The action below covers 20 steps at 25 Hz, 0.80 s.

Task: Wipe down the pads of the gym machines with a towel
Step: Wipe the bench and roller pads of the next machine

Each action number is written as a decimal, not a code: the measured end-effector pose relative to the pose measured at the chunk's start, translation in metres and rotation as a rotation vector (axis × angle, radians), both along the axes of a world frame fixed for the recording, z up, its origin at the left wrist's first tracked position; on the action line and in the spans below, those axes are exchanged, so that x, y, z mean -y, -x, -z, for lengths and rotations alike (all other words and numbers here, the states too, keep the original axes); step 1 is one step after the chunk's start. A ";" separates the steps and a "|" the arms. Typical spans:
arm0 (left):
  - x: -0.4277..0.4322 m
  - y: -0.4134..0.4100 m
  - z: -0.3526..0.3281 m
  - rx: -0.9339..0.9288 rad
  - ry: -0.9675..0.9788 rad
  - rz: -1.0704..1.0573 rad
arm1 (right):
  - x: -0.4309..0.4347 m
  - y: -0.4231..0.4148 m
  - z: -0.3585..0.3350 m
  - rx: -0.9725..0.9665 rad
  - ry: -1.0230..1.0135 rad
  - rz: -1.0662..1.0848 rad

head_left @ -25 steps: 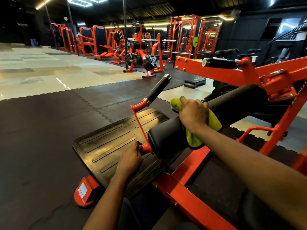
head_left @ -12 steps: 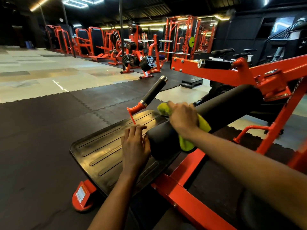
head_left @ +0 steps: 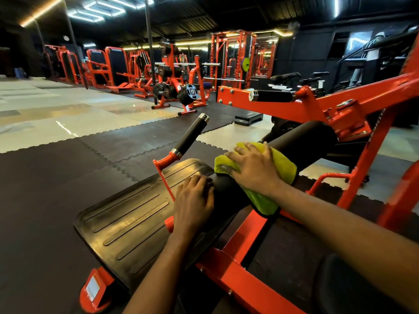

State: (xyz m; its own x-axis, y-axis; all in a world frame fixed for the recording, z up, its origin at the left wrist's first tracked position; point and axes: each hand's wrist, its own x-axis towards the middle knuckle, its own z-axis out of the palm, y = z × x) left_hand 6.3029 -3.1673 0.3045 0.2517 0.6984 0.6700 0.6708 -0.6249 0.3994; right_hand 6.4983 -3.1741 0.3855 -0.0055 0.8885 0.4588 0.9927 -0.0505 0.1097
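A long black roller pad (head_left: pixel 301 139) runs across an orange machine frame (head_left: pixel 353 103). A yellow-green towel (head_left: pixel 281 162) is draped over the pad near its left end. My right hand (head_left: pixel 254 168) lies on the towel with spread fingers, pressing it against the pad. My left hand (head_left: pixel 195 200) rests on the pad's left end, fingers laid over its top. A black ribbed footplate (head_left: pixel 127 218) lies just left of the pad.
A black-gripped handle (head_left: pixel 190 134) on an orange bracket angles up behind the footplate. A second grip (head_left: pixel 272 96) juts from the upper frame. Weight-plate racks (head_left: pixel 174 89) and more orange machines stand across the black rubber floor mats (head_left: pixel 45 177).
My left hand rose from the orange bracket at the pad's end onto the pad's top. My right hand spread its fingers and slid the towel a little along the pad.
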 end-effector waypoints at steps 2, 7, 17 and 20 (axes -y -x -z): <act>0.000 -0.017 -0.005 -0.024 -0.033 0.009 | -0.001 -0.024 -0.001 0.026 -0.088 0.017; -0.008 -0.024 -0.003 0.010 0.022 -0.001 | -0.030 -0.094 -0.049 -0.052 -0.172 0.339; -0.018 -0.063 -0.022 -0.019 -0.040 0.042 | -0.027 -0.148 -0.055 -0.055 -0.263 0.234; -0.018 -0.061 -0.017 -0.020 -0.060 0.042 | -0.043 -0.193 -0.077 -0.125 -0.265 0.393</act>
